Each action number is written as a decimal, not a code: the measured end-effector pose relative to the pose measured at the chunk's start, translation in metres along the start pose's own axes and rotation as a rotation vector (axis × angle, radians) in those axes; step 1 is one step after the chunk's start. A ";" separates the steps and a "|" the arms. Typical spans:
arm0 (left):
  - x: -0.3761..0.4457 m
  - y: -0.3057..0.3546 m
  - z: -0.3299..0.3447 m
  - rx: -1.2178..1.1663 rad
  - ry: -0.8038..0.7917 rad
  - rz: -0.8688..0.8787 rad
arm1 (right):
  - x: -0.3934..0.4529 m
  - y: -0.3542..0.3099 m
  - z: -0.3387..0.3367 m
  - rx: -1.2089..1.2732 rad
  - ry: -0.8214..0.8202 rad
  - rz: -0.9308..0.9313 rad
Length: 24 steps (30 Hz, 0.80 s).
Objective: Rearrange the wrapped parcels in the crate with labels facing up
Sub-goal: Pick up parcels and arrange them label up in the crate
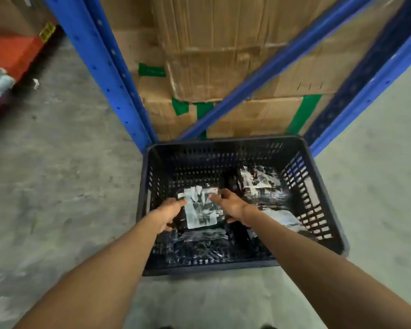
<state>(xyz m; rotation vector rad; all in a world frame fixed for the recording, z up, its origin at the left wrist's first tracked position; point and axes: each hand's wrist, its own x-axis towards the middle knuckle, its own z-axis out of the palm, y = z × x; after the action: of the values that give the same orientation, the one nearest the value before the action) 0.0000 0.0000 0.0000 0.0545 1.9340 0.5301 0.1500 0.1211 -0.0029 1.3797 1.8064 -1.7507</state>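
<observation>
A dark slotted plastic crate [328, 205] stands on the concrete floor. Inside lie several dark parcels in shiny clear wrap. Both hands reach into the crate and hold one parcel [201, 210] between them, its white label facing up. My left hand [170, 213] grips its left edge. On the parcel's right edge my right hand [230, 205] is closed. Another wrapped parcel [261, 184] lies in the far right corner, one [199, 248] lies near the front wall, and a pale one [282, 217] sits under my right forearm.
Blue steel rack posts [105, 67] and a diagonal brace [266, 70] rise just behind the crate, with stacked cardboard boxes [211, 55] marked with green tape. An orange pallet or beam [12, 53] sits at far left. Bare concrete floor [57, 186] surrounds the crate.
</observation>
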 end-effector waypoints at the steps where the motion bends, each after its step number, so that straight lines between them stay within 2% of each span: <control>1: 0.017 -0.006 0.007 -0.003 0.028 -0.016 | 0.014 0.008 0.007 -0.062 0.017 -0.040; 3: 0.052 -0.012 0.013 -0.002 0.061 -0.082 | 0.045 0.023 0.015 -0.220 0.037 -0.059; 5: 0.083 -0.022 0.020 -0.017 0.039 -0.142 | 0.071 0.039 0.024 -0.269 0.017 -0.049; 9: 0.104 -0.030 0.030 -0.091 -0.030 -0.145 | 0.097 0.053 0.028 -0.379 0.020 -0.057; 12: 0.098 -0.023 0.027 -0.058 0.016 -0.116 | 0.093 0.047 0.024 -0.351 -0.011 -0.038; 15: 0.080 -0.006 0.015 -0.053 0.024 -0.083 | 0.076 0.036 0.020 -0.234 0.062 -0.094; 18: 0.059 0.009 0.001 -0.033 -0.038 -0.052 | 0.061 0.028 0.011 -0.332 0.052 -0.187; 22: 0.035 0.021 -0.016 -0.084 -0.112 0.012 | 0.038 0.007 -0.015 -0.487 0.228 -0.274; 24: 0.025 0.026 -0.024 -0.154 -0.118 0.091 | 0.021 -0.008 -0.031 -0.509 0.250 -0.259</control>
<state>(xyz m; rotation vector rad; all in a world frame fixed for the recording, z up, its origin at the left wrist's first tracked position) -0.0368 0.0218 -0.0038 0.0736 1.7770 0.7192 0.1458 0.1589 -0.0058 1.2284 2.4391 -1.1211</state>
